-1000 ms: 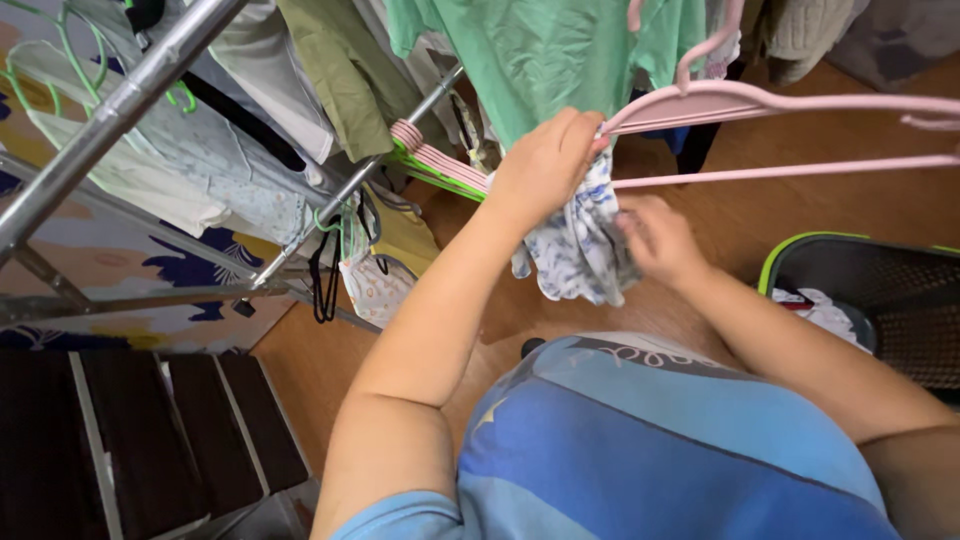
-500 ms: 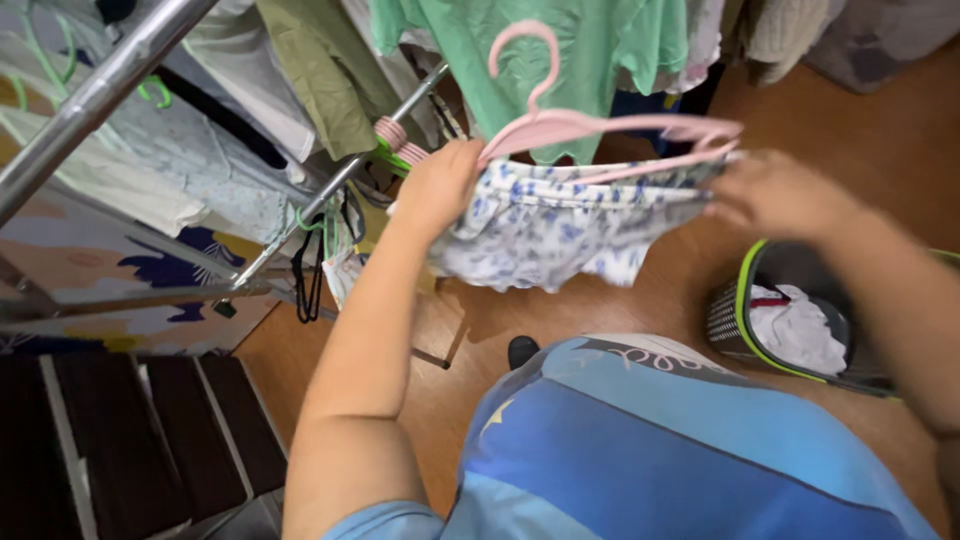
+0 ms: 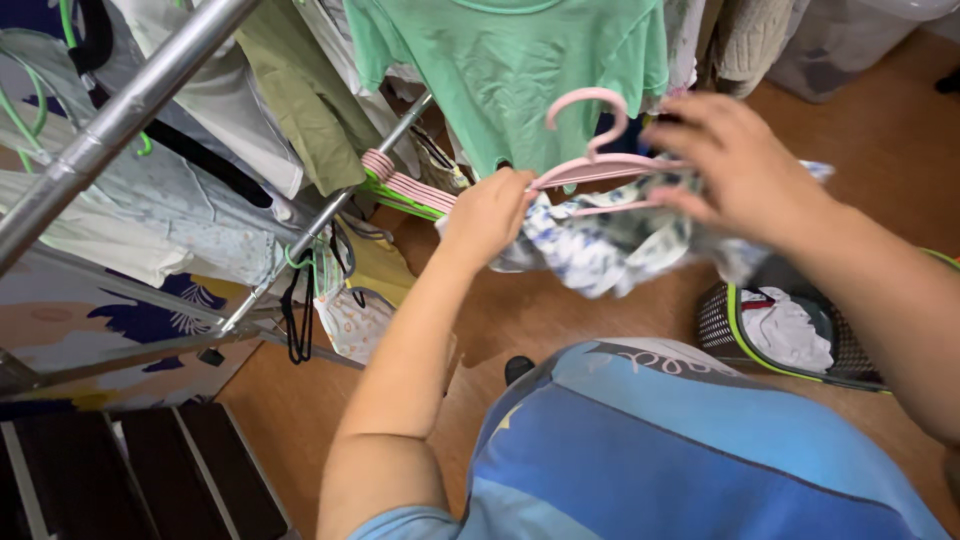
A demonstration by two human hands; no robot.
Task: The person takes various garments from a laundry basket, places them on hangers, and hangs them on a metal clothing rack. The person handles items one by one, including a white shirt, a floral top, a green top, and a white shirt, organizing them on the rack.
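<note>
A small white garment with blue flowers (image 3: pixel 600 245) hangs bunched on a pink plastic hanger (image 3: pixel 597 160). My left hand (image 3: pixel 490 213) grips the garment and the hanger's left end. At the hanger's right side my right hand (image 3: pixel 735 165) holds the hanger and cloth, fingers curled over them. Both are raised in front of a green T-shirt (image 3: pixel 510 65) that hangs on the drying rack.
A metal drying rack (image 3: pixel 130 105) with hung clothes fills the left and top. Spare pink and green hangers (image 3: pixel 400 190) sit on its rail. A mesh laundry basket (image 3: pixel 780 325) with white cloth stands on the wooden floor at the right. Dark steps (image 3: pixel 130 470) lie lower left.
The garment was stretched wide along the hanger half a second ago; now it is bunched. My right hand has moved left and up toward the hook, and my left hand has shifted right.
</note>
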